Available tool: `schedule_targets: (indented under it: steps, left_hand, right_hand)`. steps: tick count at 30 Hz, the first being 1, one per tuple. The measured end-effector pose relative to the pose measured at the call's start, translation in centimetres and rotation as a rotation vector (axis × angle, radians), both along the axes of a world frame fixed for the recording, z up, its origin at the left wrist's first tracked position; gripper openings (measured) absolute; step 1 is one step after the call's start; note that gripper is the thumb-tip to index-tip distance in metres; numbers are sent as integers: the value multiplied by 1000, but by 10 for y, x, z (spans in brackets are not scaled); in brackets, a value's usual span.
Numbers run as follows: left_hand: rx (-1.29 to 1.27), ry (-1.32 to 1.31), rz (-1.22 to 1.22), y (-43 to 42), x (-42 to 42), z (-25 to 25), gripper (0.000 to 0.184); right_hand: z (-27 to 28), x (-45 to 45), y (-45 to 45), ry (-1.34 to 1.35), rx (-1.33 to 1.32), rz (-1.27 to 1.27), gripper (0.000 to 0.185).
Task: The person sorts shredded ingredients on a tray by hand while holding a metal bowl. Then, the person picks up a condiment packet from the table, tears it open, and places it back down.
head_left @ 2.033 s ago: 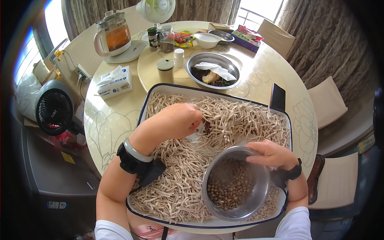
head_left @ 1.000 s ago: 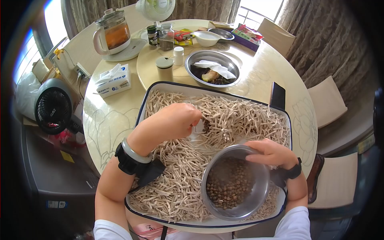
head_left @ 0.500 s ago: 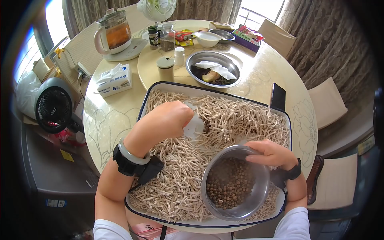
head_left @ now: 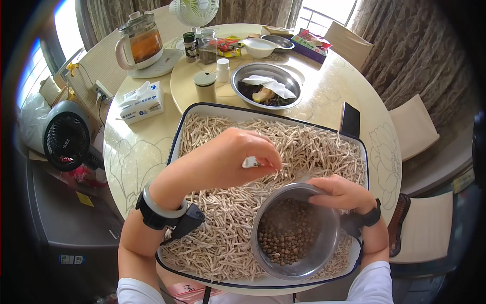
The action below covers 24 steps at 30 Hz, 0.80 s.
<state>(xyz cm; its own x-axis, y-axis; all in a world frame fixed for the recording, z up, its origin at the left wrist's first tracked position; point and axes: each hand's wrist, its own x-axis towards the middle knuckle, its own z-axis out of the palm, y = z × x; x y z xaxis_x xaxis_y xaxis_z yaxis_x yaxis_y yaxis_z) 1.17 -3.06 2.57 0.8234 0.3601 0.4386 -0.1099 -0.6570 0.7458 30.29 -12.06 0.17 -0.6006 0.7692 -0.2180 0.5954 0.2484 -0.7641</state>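
Observation:
My right hand [head_left: 341,193] grips the rim of a steel bowl [head_left: 331,243], thumb over the edge. The bowl tilts toward me, and small round brown seed-like balls [head_left: 286,235] lie in its bottom. My left hand [head_left: 248,154] is above the middle of a white, dark-rimmed tray [head_left: 174,157], its fingers curled downward in a pinch. What sits between those fingertips is hidden. Thin pale dried sticks [head_left: 223,233] cover most of the tray, on both sides of my left hand and under the bowl.
Beyond the tray stand another steel bowl [head_left: 238,96] with dark food and tissue, a lidded beige canister [head_left: 205,88] and a white bottle [head_left: 223,70]. A tissue box [head_left: 143,106] and a glass kettle [head_left: 144,44] are at left. A dark phone-like slab [head_left: 350,119] leans at the tray's far edge.
My left hand has moved right across the tray, over the spot where some brown balls showed among the sticks. The right hand and steel bowl stay nearly in place.

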Motion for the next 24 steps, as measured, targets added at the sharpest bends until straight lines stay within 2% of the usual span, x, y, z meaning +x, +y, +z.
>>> schedule_targets:
  steps: [2,3,5,9,11,15,17,18,20,24]
  left_hand:
    - [137,215,122,11,-3,-8,14]
    - [138,214,123,13,-3,-12,14]
    - [139,275,-48,14,-1,-18,15]
    - [242,339,-75,13,-3,-27,17]
    - [262,446,8,18,-9,-27,19]
    - [279,499,110,28,-19,-30,18]
    - [360,580,290,32,-23,-29,11]
    - [361,581,290,34,-24,-29,11]
    - [388,382,358,38,-23,-33,9]
    - [385,288,425,39,-17,-35,9]
  right_hand:
    - [1,-1,-1,-2,-8,-9,36]
    - [1,-1,-1,-4,-15,-18,37]
    - [2,-1,-1,-6,-8,-14,37]
    - [1,-3,-1,47,17,-13,38]
    - [2,-1,0,9,-2,-11,38]
    - [-1,0,0,-3,-3,-6,38]
    - [2,-2,-1,-5,-9,-17,37]
    - [3,-2,-1,-7,-14,-29,37]
    - [2,-1,-1,-7,-10,-22,36]
    - [1,0,-1,1,12,-18,33]
